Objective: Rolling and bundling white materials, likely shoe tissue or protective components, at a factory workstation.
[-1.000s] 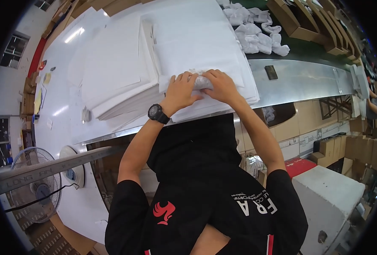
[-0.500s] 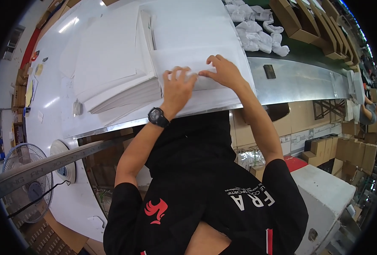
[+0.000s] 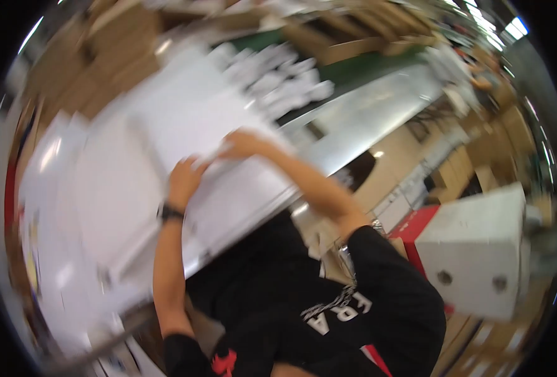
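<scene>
Both hands are close together over white paper on the worktable, and motion blur softens the fingers. My left hand, below a dark wristwatch, has its fingers bent in at the paper. My right hand curls over the paper just beyond it, thumb side toward the left hand. A folded or rolled part of the paper seems to lie between them; whether anything is inside is hidden. Left of my left hand rests a thick stack of white sheets.
White wrapped bundles lie in a heap beyond the paper. A metal ledge carrying a small dark block runs off to the right. Open cardboard boxes line the far side. A white box with red stands at my right.
The view has swung, so the table now slants up to the right and the picture is blurred. My hands have drawn closer together at the paper, their fingers less spread.
</scene>
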### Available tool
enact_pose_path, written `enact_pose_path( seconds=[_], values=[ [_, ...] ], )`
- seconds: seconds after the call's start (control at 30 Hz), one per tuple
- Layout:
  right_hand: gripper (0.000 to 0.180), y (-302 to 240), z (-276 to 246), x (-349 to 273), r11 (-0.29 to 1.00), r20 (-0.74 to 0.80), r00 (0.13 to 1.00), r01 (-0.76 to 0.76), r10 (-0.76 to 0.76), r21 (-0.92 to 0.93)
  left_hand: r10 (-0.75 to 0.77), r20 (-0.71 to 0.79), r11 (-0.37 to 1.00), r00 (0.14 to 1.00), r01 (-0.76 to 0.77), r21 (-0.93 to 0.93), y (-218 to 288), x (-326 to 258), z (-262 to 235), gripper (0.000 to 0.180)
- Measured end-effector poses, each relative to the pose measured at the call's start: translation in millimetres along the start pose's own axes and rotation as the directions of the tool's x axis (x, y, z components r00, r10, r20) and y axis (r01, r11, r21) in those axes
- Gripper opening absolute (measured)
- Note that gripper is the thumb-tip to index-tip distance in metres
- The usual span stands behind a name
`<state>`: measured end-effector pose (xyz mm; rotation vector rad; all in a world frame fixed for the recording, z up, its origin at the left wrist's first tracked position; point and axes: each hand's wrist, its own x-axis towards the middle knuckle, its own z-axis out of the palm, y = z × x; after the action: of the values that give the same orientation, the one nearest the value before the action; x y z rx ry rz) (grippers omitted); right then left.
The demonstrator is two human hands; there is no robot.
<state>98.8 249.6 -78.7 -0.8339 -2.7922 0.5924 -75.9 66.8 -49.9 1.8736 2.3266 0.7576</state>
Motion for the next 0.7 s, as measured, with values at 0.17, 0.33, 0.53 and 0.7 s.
enact_pose_path(
  seconds=[0.17, 0.33, 0.53, 0.7],
  values=[
    [0.035, -79, 44, -8, 0.953, -0.138, 0.97, 0.158, -0.198, -0.258, -0.108, 0.035, 0.923, 0.993, 0.087, 0.375, 25, -56, 29, 0.039],
    [0.067, -54, 23, -49, 0.943, -0.306, 0.926, -0.123, 0.221, 0.31, -0.287, -0.039, 0.866, 0.957, 0.277, 0.417, 50, -77, 20, 0.077],
    [0.084, -128, 46, -51, 0.728, -0.33, 0.829, -0.129, 0.452, 0.673, -0.247, -0.086, 0.967, 0.965, 0.252, 0.042, 24, -85, 25, 0.087],
    [0.074, -140, 28, -90, -0.453, 0.125, 0.894, 0.094, 0.43, 0.887, -0.388, -0.385, 0.794, 0.837, 0.092, -0.601, 67, -101, 4, 0.083]
  ],
)
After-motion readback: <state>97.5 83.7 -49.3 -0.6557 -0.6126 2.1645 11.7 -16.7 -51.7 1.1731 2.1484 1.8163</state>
